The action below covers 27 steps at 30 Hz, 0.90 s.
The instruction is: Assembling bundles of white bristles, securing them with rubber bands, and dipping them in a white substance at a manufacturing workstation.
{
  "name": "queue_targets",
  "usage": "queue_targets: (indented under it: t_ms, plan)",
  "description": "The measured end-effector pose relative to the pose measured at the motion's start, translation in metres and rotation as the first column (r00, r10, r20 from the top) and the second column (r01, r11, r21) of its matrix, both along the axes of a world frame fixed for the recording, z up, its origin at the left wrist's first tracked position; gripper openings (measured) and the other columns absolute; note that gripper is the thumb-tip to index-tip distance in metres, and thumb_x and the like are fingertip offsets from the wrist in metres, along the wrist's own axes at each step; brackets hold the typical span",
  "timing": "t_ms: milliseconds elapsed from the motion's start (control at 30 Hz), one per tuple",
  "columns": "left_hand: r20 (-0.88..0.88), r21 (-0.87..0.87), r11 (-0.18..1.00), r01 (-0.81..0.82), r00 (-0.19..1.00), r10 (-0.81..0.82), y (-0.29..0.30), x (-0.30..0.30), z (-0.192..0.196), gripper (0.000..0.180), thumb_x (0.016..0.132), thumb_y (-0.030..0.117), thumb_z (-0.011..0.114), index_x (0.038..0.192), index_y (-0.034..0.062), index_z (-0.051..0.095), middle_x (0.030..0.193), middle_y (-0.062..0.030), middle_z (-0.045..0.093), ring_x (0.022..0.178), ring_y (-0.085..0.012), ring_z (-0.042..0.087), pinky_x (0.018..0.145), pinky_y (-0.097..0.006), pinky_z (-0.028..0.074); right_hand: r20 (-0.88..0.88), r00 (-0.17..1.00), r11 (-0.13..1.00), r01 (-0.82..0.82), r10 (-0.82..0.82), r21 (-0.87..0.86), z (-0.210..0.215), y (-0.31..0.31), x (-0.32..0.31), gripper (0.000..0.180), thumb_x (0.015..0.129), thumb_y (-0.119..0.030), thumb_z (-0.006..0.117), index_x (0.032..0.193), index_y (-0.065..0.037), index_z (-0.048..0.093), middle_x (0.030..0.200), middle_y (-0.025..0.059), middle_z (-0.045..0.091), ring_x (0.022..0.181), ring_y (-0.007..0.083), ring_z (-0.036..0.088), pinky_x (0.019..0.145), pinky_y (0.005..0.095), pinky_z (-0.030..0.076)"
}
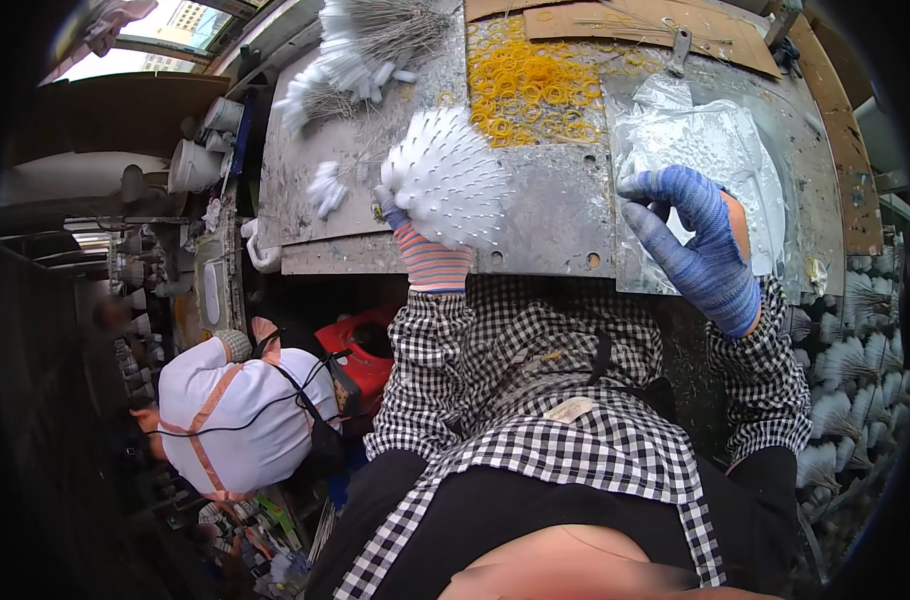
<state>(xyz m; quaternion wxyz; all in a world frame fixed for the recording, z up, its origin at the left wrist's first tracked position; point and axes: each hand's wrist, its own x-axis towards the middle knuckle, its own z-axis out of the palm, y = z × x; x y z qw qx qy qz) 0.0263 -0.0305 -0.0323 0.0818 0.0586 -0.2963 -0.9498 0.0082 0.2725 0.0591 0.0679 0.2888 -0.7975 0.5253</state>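
Holding a fanned white bundle [445,170] above the near part of the table [555,220] with the left hand [420,245], with grip closed around its lower left side and mostly hidden behind it. Curving the right hand [710,250] over the left part of the white paste [725,130], with thumb and forefinger near each other in that grip; pinching something thin or not, impossible to make out. Crowded at upper left by white-ended wire bundles [370,60], and just beside the held one by a smaller bunch [325,190]. Hemmed in beyond by yellow rings [530,85] and flat cardboard [665,28], and past the right hand by a scraper [665,92] at the paste's far side. Showing grey tabletop between bundle and paste, as room for moving sideways. Bounded in front by the table's edge, close to the checked apron [575,440]; on the right by a brown strip [840,140]; at lower left, well apart, near a co-worker [245,420].
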Motion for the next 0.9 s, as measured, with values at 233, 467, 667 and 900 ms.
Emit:
queue_targets:
  t_ms: [233,467,667,900]
  plan:
    - [0.213,0.044,0.999,0.015,0.977,-0.024,-0.002,-0.006,0.007,0.074,0.102,0.064,0.045,0.151,0.0095,0.048,0.153,-0.0135,0.051,0.137,-0.0332,0.051,0.118,-0.049,0.038,-0.06,0.994,0.995,-0.092,0.091,-0.027,0.011,-0.022,-0.013,0.017,0.087,-0.01,0.078,0.102,-0.005,0.073,0.083,0.0063,0.071,0.065,0.0145,0.065,0.061,0.0289,0.052]
    - [0.272,-0.208,0.977,0.049,0.962,0.01,-0.021,-0.02,-0.001,0.038,0.102,0.041,0.063,0.129,0.0146,0.058,0.123,-0.0109,0.067,0.107,-0.0214,0.067,0.09,-0.036,0.058,-0.203,0.939,0.959,-0.282,0.279,0.014,0.022,-0.048,-0.04,0.018,0.086,-0.012,0.078,0.104,-0.01,0.073,0.088,0.0072,0.071,0.076,0.0225,0.068,0.068,0.034,0.055]
    - [0.045,-0.516,0.852,-0.084,0.991,0.126,0.018,-0.032,0.054,0.043,0.096,0.018,0.075,0.132,0.0109,0.051,0.127,-0.0109,0.067,0.111,-0.0181,0.066,0.096,-0.032,0.055,-0.386,0.8,0.876,-0.333,0.459,0.35,-0.01,-0.065,-0.065,0.017,0.085,-0.02,0.072,0.101,-0.017,0.077,0.087,0.0111,0.067,0.086,0.0315,0.069,0.074,0.0439,0.056]
    - [0.069,-0.627,0.777,0.063,0.997,-0.025,0.036,-0.049,0.066,0.033,0.1,0.021,0.069,0.127,0.008,0.055,0.12,-0.0143,0.073,0.112,-0.018,0.067,0.092,-0.03,0.058,-0.284,0.889,0.768,-0.108,0.359,0.631,-0.02,-0.049,-0.062,0.014,0.087,-0.021,0.073,0.099,-0.014,0.073,0.076,0.0075,0.07,0.073,0.0296,0.07,0.066,0.0424,0.055]
